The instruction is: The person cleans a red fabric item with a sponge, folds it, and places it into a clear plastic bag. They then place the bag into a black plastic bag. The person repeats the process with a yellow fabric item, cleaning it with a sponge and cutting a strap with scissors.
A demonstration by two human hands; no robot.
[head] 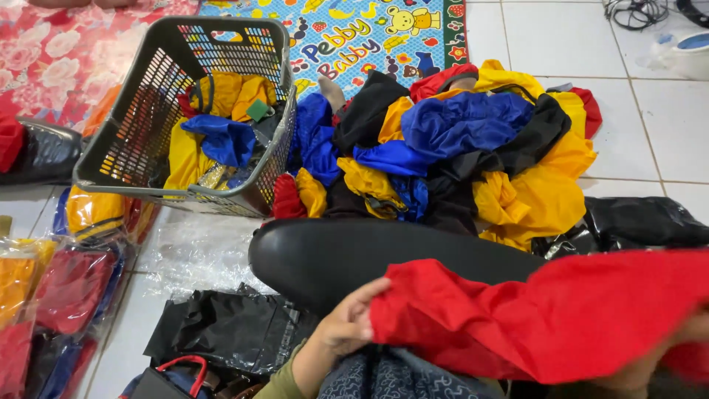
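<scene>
Seated on a tiled floor, you hold a red cloth across your lap, low in the head view and stretched from centre to the right edge. Your left hand pinches its left edge, fingers curled over the fabric. Your right hand is almost wholly buried under the cloth at the lower right; whether it grips the fabric cannot be told. Just above the cloth lies a glossy black cushion. Beyond it, a heap of clothes in blue, yellow, black and red spreads over the tiles, touching a grey basket tipped on its side, more of the same garments spilling from its mouth. Packed garments in clear bags stack along the left edge. A black plastic bag lies near your left arm, and a patterned play mat covers the floor behind the basket.
</scene>
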